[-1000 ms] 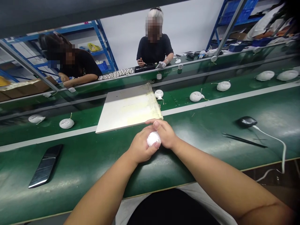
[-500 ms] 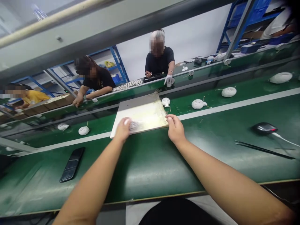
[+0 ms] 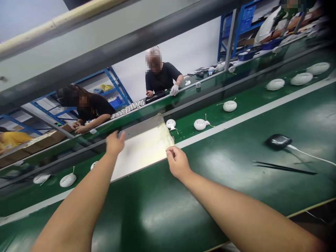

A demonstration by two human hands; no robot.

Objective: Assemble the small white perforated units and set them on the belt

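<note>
White board [image 3: 141, 152], nothing held

Left hand [image 3: 114, 142] spreads open above the board's far corner; right hand [image 3: 178, 162] rests its fingertips at the near edge, well apart from the left, gripping nothing. Round white devices [image 3: 200, 124], wires trailing, lie beside the board on the green belt [image 3: 162, 217], none in hand.
</note>
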